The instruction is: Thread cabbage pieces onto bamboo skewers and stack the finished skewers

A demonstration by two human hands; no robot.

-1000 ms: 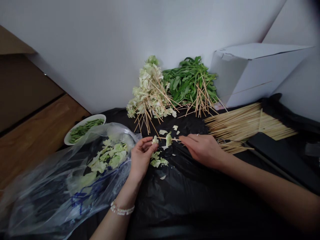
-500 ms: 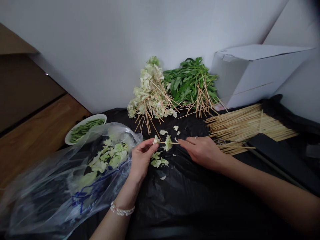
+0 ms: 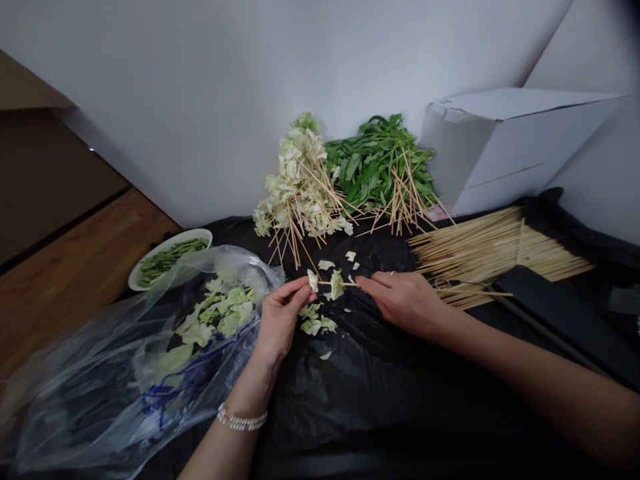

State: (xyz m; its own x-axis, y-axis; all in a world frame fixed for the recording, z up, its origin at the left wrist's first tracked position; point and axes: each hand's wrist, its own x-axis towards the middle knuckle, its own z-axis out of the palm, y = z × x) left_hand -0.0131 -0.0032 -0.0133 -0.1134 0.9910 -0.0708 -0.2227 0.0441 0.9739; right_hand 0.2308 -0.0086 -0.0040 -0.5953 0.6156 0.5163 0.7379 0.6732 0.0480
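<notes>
Between finger and thumb, my left hand (image 3: 280, 313) pinches a small cabbage piece (image 3: 313, 281) at the tip of a wooden skewer (image 3: 325, 283). My right hand (image 3: 403, 300) is closed around the other end of that skewer, which lies roughly level. Another cabbage leaf piece (image 3: 337, 285) is threaded midway along it. Below the skewer, loose cabbage scraps (image 3: 314, 323) rest on the black plastic sheet (image 3: 360, 400). A clear plastic bag (image 3: 95, 373) holding torn cabbage leaves (image 3: 225, 313) lies beside my left hand.
Skewered cabbage (image 3: 300, 173) and skewered leafy greens (image 3: 380, 160) are piled against the wall. Many bare skewers (image 3: 475, 247) lie at the right, near a white box (image 3: 500, 147) and a dark flat object (image 3: 550, 313). A white bowl (image 3: 134, 277) of cut green vegetables stands at the left.
My left fingers have drawn back slightly to the left, showing more of the cabbage piece at the skewer's tip. My right hand keeps its hold. The view has shifted a little.
</notes>
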